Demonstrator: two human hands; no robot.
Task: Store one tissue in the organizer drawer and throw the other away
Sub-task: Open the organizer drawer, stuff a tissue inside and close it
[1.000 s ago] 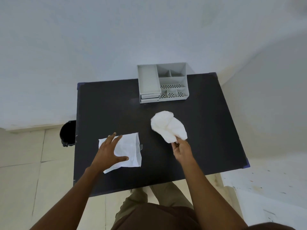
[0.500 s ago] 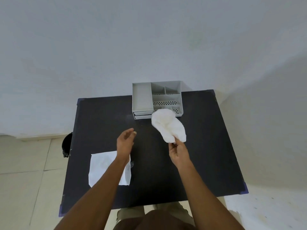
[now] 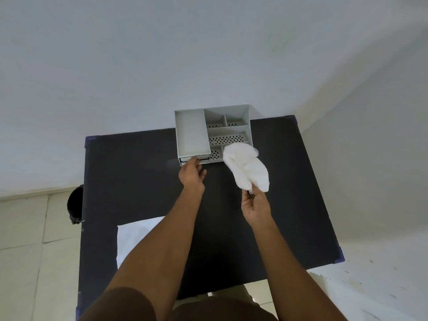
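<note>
Two hands: right hand (image 3: pixel 256 206) pinches crumpled tissue (image 3: pixel 246 169) bunched upward; left hand (image 3: pixel 192 173), fingers loose, touches drawer (image 3: pixel 191 159).

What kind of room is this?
Probably a plain room at home or in a small office: a dark rectangular table against a bare white wall, a grey plastic desk organizer, pale floor tiles and a black bin.

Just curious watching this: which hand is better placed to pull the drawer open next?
Probably the left hand: its fingertips are already at the drawer front under the organizer, and it is empty. The right hand is pinching the tissue.
</note>
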